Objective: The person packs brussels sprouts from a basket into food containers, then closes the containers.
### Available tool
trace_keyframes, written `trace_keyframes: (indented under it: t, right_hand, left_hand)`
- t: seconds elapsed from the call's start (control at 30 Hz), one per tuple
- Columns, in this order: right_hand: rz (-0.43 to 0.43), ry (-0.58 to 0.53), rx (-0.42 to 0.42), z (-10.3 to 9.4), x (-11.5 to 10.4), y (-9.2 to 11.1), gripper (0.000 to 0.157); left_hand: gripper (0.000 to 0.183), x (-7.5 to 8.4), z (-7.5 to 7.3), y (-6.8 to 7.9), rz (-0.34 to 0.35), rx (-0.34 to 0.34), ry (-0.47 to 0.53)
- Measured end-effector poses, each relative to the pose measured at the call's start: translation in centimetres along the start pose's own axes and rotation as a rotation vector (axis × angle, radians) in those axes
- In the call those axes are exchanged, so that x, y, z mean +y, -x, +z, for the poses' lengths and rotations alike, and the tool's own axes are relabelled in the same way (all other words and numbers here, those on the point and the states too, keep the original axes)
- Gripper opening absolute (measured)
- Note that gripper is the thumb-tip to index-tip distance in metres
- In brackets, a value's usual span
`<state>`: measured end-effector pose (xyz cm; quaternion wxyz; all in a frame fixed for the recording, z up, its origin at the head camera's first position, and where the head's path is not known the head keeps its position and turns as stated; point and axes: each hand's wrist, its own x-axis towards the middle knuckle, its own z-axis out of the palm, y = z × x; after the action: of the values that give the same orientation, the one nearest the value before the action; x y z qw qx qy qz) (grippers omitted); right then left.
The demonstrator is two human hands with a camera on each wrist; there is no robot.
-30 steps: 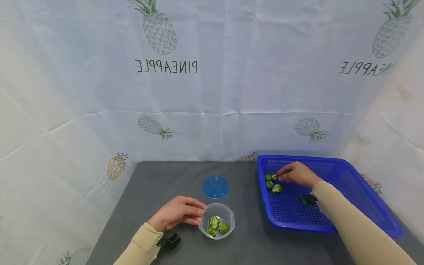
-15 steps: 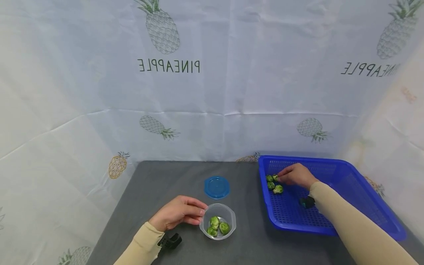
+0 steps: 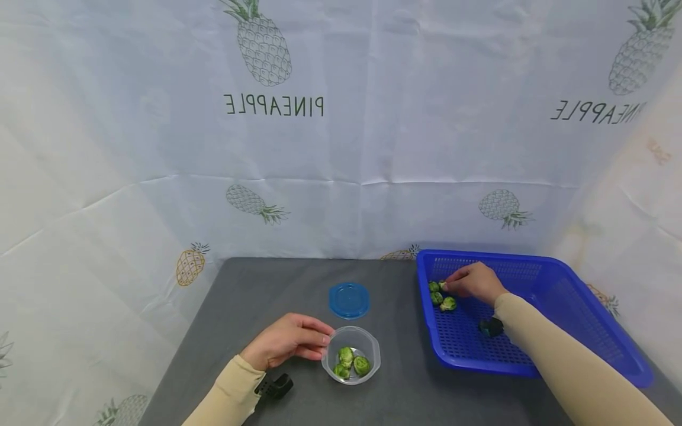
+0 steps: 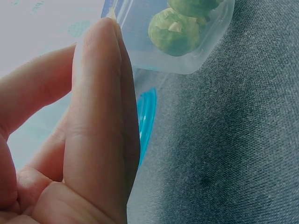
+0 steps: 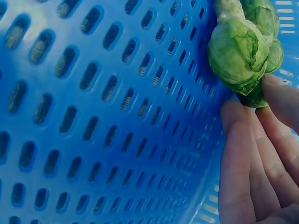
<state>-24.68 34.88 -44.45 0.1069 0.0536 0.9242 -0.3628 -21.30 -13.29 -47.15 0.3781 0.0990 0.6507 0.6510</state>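
On the table at centre stands a clear round plastic container [image 3: 367,339] with three Brussels sprouts [image 3: 345,357] in it. My left hand [image 3: 292,341] pinches its left rim between thumb and fingers; in the left wrist view the fingertips [image 4: 100,39] meet at the container wall [image 4: 187,65]. Over at the right, my right hand [image 3: 476,280] reaches into a blue plastic basket [image 3: 463,360]. There its thumb and fingers pinch a Brussels sprout [image 5: 256,99], mostly hidden behind a nearer sprout [image 5: 238,53]. Other sprouts [image 3: 448,303] lie along the basket's left wall.
Behind the container a round blue lid [image 3: 348,300] lies flat on the grey tabletop [image 3: 277,290]. A white curtain [image 3: 341,148] printed with pineapples hangs behind and beside the table. The basket's raised rim surrounds the right hand.
The view has shifted slightly. The right hand has closed in on the sprout at the basket's back left, and its wrist has turned a little. The left hand keeps its hold on the container.
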Motion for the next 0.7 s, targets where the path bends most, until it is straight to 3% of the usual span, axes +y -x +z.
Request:
trace_keyframes:
  t: [0.4,0.7]
  right_hand:
    - [-0.021,-0.002,-0.013,-0.2,-0.1,0.2,0.037]
    - [-0.031,-0.075,-0.053,-1.0,0.3,0.4,0.042]
  left_hand:
    - [0.038,0.2,0.2,0.0,-0.003,-0.005,0.000]
    - [0.039,0.1,0.1,0.1,-0.005,0.001,-0.002]
